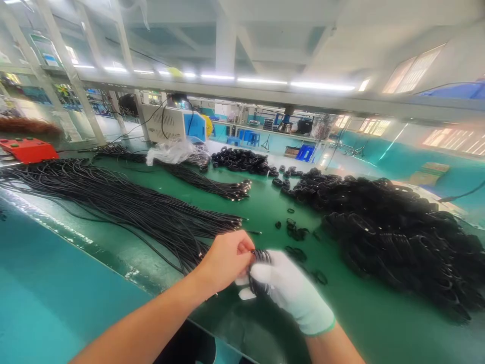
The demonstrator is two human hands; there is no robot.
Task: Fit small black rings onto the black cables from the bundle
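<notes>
A small coil of black cable [262,257] is held between my two hands above the front of the green-topped table. My right hand [290,285], in a white glove, wraps round the coil with the thumb across it. My bare left hand [229,255] pinches at the coil's left side; what lies exactly between its fingertips is hidden. Just left of the hands lies a long bundle of straight black cables [125,202] with metal ends. A shorter cable bundle [212,184] rests behind it, its tips pointing right.
A large heap of coiled black cables [394,227] covers the table's right side. Loose black rings [295,230] lie between heap and hands. Farther back are another coil pile [240,161], a plastic bag [172,151], a white-and-blue machine [172,124] and a red box [28,149].
</notes>
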